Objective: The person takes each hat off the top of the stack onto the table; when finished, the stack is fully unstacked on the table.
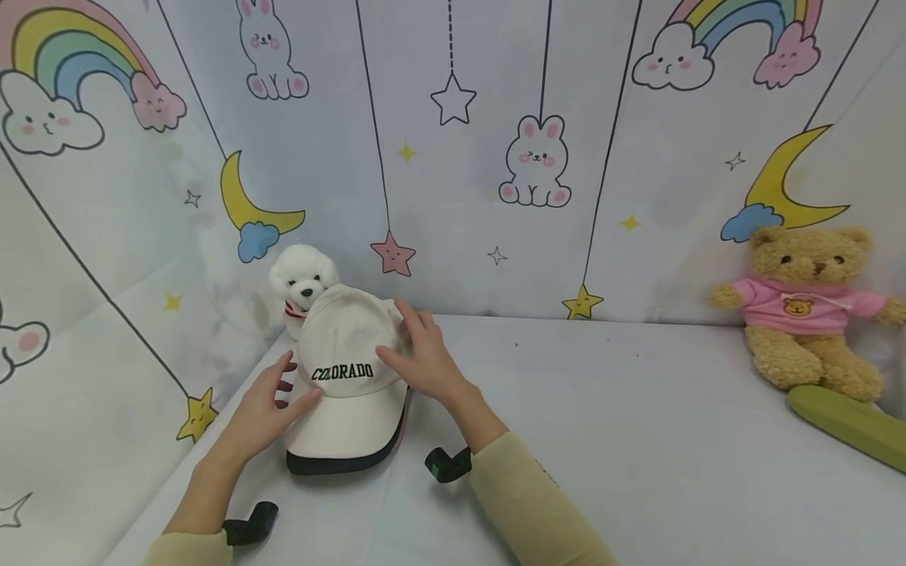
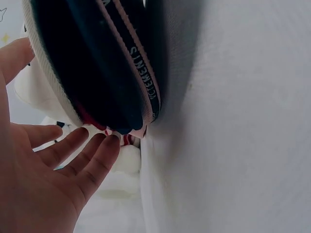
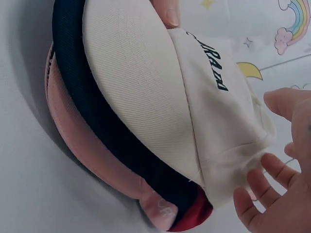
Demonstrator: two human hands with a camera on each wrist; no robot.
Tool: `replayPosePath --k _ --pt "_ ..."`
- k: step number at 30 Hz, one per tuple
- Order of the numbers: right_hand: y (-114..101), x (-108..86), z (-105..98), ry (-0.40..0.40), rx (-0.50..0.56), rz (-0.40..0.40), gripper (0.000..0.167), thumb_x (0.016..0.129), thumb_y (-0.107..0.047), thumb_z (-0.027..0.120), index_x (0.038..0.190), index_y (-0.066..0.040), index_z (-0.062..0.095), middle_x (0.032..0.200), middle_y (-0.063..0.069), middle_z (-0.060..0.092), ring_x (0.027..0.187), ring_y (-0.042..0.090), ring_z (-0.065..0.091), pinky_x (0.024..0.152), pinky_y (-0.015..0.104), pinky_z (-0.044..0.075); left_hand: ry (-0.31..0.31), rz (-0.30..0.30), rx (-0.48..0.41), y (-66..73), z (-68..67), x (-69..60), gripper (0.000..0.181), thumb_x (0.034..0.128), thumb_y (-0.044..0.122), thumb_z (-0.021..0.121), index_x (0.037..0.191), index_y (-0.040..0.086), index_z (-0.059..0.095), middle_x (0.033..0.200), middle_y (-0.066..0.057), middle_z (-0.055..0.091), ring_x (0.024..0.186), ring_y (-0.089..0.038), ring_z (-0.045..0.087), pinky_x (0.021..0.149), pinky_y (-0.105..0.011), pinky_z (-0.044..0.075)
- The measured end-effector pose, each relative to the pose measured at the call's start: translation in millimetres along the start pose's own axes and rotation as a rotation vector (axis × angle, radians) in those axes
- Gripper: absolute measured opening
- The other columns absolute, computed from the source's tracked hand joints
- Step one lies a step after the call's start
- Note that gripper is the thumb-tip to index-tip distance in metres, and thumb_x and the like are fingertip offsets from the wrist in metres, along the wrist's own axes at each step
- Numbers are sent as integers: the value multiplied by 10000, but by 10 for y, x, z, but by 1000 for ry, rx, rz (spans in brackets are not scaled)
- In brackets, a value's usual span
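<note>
A cream cap (image 1: 354, 338) lettered COLORADO lies on top of a stack of caps, its brim toward me. Below it show a navy cap (image 3: 92, 99) and, at the bottom, a pink cap (image 3: 80, 136). My left hand (image 1: 265, 413) is at the stack's left side, fingers spread and loosely bent; its thumb reaches the cream cap near the lettering. On the other side, my right hand (image 1: 430, 365) has its fingers by the back of the crown and its thumb over the front. Whether the right fingertips touch the cloth is hard to tell.
A white plush dog (image 1: 304, 271) sits right behind the caps, partly hidden. At the far right are a teddy bear (image 1: 810, 314) in a pink hoodie and a long green object (image 1: 849, 424). A patterned cloth wall (image 1: 467, 236) closes off the back and left.
</note>
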State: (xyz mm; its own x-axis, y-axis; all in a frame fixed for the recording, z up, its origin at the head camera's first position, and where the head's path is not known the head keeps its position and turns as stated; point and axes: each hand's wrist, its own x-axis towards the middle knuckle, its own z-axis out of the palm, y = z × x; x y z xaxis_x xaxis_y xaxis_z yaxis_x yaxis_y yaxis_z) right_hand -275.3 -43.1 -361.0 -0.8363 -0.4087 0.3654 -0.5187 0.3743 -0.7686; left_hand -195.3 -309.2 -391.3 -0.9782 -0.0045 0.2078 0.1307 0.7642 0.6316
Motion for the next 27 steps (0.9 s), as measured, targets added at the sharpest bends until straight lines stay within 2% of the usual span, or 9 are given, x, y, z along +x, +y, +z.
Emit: replayPosePath --k 4,8,15,20,27 --pt "-12 -9 17 -16 34 35 725 954 -299 672 1577 -137 339 1350 116 460 1189 234 478 1017 431 439 -13 -6 17 1 -11 13 902 967 475 639 1541 -95 241 1379 -271 458 1094 -381 540 841 -499 512" --pt "-11 -20 35 -15 61 45 681 955 -261 674 1548 -93 384 1296 107 475 1153 221 504 1002 398 459 -37 -39 51 9 -15 10 900 961 508 627 1527 -97 276 1339 -258 488 1061 -346 541 778 -434 506" --pt "-6 -24 58 -18 81 49 573 962 -197 664 1490 -79 474 1283 77 454 1152 189 494 1031 329 449 -62 -66 61 34 -25 -13 902 953 517 633 1505 -115 301 1307 -266 510 1025 -328 542 734 -401 495" --pt "-11 -33 57 -16 77 54 557 963 -191 661 1479 -74 487 1265 75 456 1131 194 498 1015 345 457 -83 -68 78 58 -54 -18 879 946 499 653 1471 -135 345 1233 -245 544 947 -289 545 696 -369 478" --pt "-2 -42 55 2 99 29 536 962 -156 647 1470 -62 503 1259 95 464 1140 204 509 1016 342 458 -128 -74 97 112 -103 -17 865 945 495 655 1451 -149 378 1300 -304 525 965 -304 565 736 -404 506"
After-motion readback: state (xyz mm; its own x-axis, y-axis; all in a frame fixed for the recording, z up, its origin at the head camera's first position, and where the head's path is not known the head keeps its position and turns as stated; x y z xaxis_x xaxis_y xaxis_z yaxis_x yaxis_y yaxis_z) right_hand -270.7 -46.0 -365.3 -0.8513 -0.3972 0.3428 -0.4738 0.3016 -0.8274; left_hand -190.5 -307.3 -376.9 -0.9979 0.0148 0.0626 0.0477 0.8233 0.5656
